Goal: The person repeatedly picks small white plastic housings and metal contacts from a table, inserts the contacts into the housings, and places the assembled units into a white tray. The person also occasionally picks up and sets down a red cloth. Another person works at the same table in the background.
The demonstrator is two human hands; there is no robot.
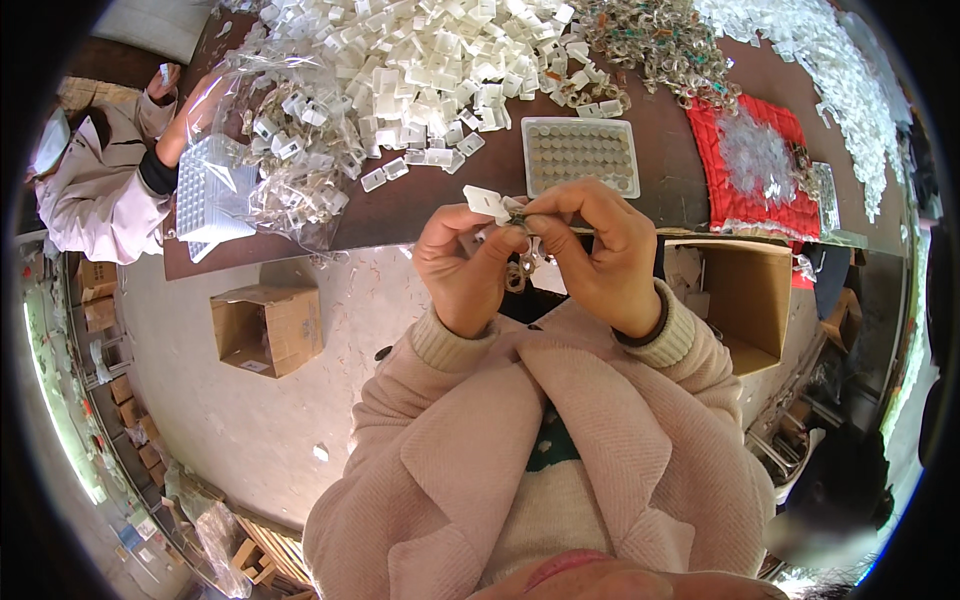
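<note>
In front of my chest, both hands work close together on one small item. My left hand [462, 265] is closed, pinching a flat white plastic tag [485, 203] that sticks up above its fingertips. My right hand [605, 250] is closed too, its thumb and forefinger on the metal key ring [516, 218] at the tag's corner. A few more metal rings [517, 275] dangle below the fingers. How the ring meets the tag is partly hidden by the fingertips. Just beyond my hands, a clear tray [632, 190] holds rows of small round discs.
Across the brown table [455, 200] lie a heap of white plastic tags [430, 70], a pile of metal rings [655, 45], clear plastic pieces [850, 90] and a red cloth [715, 165]. A plastic bag [300, 190] sits left, near another person [110, 180]. Cardboard boxes [290, 325] stand below.
</note>
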